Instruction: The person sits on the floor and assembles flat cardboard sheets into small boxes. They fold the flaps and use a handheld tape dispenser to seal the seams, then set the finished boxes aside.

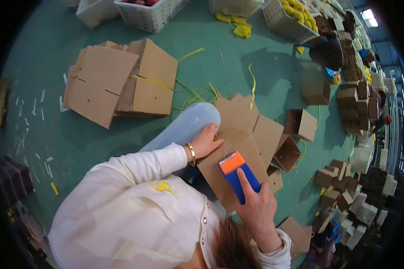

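Note:
A brown cardboard carton stands before me, against my bent leg in light blue trousers. My left hand lies on the carton's near left edge, fingers outstretched beside the knee. In my right hand is a blue and orange tape dispenser, the index finger stretched along its back. Its toothed orange end rests at or just above the carton's top; the exact contact is hard to tell. A shiny strip, seemingly clear tape, shows near that end.
Flattened cartons lie stacked at the far left, bound with yellow strap. More flat cardboard lies beyond my carton. Open boxes stand to the right. White crates line the far side. Loose yellow straps litter the green floor.

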Demonstrator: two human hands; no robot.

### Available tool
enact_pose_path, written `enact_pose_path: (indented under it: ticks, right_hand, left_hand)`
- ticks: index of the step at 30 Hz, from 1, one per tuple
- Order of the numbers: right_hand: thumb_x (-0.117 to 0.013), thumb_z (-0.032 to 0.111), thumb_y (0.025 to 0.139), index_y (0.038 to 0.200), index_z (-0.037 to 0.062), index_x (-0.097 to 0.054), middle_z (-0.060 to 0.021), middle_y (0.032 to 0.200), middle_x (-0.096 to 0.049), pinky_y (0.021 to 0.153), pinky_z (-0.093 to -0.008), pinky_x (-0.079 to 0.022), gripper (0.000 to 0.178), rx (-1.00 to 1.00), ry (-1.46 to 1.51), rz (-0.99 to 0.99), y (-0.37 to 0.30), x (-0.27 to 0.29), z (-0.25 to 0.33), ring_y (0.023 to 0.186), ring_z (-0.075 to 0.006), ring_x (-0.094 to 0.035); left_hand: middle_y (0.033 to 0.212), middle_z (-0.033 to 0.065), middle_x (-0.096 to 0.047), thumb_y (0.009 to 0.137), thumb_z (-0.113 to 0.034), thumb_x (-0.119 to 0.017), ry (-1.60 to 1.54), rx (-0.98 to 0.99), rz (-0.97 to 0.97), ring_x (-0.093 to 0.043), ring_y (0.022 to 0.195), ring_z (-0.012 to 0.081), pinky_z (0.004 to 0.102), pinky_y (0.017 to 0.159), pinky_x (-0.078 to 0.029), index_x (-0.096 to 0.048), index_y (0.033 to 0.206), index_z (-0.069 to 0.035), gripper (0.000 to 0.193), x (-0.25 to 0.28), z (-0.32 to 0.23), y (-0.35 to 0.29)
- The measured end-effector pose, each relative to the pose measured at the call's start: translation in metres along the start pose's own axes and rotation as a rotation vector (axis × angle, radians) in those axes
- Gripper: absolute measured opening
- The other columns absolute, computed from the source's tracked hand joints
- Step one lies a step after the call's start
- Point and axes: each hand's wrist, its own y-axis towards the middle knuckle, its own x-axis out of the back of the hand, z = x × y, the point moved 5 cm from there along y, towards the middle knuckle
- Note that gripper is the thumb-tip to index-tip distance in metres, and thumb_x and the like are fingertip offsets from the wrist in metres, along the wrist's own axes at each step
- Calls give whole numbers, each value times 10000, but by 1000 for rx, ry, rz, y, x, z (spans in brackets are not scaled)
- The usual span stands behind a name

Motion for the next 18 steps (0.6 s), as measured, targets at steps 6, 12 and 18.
enact_pose_path:
  ticks: [6, 12, 18]
  right_hand:
    - [-733, 230, 667, 1316, 317, -546, -134, 790, -472, 577, -427, -480, 680, -1, 30, -44, 0, 2, -1, 646, -321, -557]
    - [-720, 307, 717, 1294, 373, -551, -153, 772, -505, 560, -449, -499, 605, -11, 42, -130, -1, -1, 0, 623, -329, -578]
    - [-721, 330, 734, 1323, 358, -522, -172, 781, -522, 564, -463, -511, 623, 12, 31, -166, -18, 1, -6, 630, -361, -591]
  left_hand:
    - [1225, 245, -494, 880, -192, -564, -20, -135, 109, -496, 1134, 395, 429, 973, -413, -383, 1339, 8, 533, -6, 3, 20]
    - [1419, 186, -426, 1013, -400, -370, -278, -94, 245, -408, 1323, 285, 353, 1092, -318, -326, 1442, -34, 565, 4, -70, -27]
    - [1466, 186, -375, 1011, -468, -329, 1, -4, 379, -347, 1367, 300, 368, 1116, -278, -315, 1448, -27, 621, 3, -63, -19]
